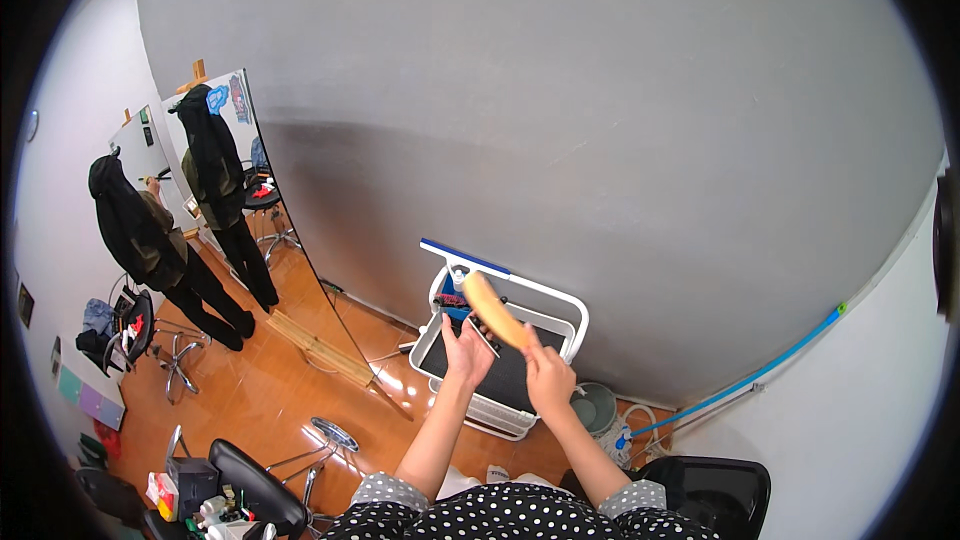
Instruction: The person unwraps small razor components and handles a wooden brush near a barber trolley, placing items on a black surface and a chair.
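Observation:
My right hand [549,378] grips the lower end of a long, curved, tan-yellow piece [492,308]. It looks like a brush back, but its kind is not certain. The piece slants up to the left over a white trolley. Beside its underside, my left hand [467,354] is raised with the thumb up and seems to hold a dark flat thing with a pale edge [486,334]. The left fingers are partly hidden. Below both hands lies the trolley's dark tray mat [512,372]; small dark and blue items [452,301] sit at its far left corner.
The white trolley [575,302] stands by the grey wall, with a blue-edged squeegee [465,256] across its far end. A grey-green bucket [596,408] and a mop lie to its right. A tall mirror [290,230], a person in black [165,240] and black chairs [255,490] are at left.

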### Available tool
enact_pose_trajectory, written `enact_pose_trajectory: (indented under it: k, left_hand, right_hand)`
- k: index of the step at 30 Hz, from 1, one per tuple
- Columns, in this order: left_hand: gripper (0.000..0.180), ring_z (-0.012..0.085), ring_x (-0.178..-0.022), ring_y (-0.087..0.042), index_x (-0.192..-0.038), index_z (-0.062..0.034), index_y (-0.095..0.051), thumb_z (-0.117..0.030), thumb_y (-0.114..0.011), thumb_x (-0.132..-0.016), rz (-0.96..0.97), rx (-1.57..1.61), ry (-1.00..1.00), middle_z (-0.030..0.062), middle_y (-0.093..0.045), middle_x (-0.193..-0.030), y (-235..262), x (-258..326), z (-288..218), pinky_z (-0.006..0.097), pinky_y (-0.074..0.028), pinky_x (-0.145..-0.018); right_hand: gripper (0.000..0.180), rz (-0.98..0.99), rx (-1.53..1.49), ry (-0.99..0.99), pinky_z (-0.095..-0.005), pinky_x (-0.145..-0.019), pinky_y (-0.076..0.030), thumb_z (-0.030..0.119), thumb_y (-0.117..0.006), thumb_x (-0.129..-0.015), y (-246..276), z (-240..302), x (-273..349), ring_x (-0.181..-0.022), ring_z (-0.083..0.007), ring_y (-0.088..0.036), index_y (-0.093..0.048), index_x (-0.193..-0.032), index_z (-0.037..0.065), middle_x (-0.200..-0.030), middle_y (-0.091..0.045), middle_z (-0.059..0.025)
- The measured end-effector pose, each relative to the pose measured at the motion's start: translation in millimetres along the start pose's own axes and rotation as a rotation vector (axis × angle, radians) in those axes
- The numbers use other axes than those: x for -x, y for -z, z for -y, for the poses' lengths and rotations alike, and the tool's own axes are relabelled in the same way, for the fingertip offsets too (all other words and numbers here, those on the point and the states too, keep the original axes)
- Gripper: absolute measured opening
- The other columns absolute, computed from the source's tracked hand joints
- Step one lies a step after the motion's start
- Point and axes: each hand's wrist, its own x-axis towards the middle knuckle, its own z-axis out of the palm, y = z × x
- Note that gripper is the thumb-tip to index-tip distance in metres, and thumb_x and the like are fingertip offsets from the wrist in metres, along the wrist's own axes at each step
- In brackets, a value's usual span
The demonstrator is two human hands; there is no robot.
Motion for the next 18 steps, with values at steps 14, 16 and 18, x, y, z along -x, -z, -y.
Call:
enact_pose_trajectory:
  k: [14, 16, 18]
  left_hand:
    - [0.071, 0.0165, -0.069, -0.043, -0.099, -0.0048, -0.05, -0.07, -0.033, -0.077, 0.024, 0.193, 0.022, 0.004, -0.046, -0.073, 39.1, -6.9, 4.1, 0.027, -0.037, -0.067]
    - [0.071, 0.0208, -0.081, -0.051, -0.102, -0.006, -0.05, -0.07, -0.035, -0.077, -0.201, 0.123, -0.032, 0.007, -0.054, -0.084, -10.7, 5.8, 4.4, 0.033, -0.04, -0.078]
    - [0.073, 0.0242, -0.091, -0.052, -0.107, -0.0071, -0.05, -0.072, -0.035, -0.075, -0.188, 0.004, -0.008, 0.0081, -0.057, -0.093, 10.1, 2.6, 2.6, 0.038, -0.04, -0.084]
  right_hand:
    - [0.037, 0.028, 0.019, -0.057, -0.0361, -0.047, -0.042, 0.026, -0.057, -0.082, -2.8, -12.9, -9.0, -0.051, -0.0239, -0.053, -0.053, -0.118, 0.032, -0.057, -0.049, -0.0064]
    - [0.037, 0.114, -0.048, 0.032, -0.0354, -0.047, -0.042, 0.026, -0.057, -0.082, -0.5, -10.5, 4.0, -0.051, -0.0236, -0.053, -0.052, -0.118, 0.032, -0.057, -0.05, -0.0056]
    - [0.038, 0.214, -0.079, 0.069, -0.0346, -0.048, -0.042, 0.028, -0.057, -0.081, -1.7, -16.9, 9.0, -0.051, -0.0236, -0.053, -0.052, -0.119, 0.032, -0.057, -0.05, -0.0052]
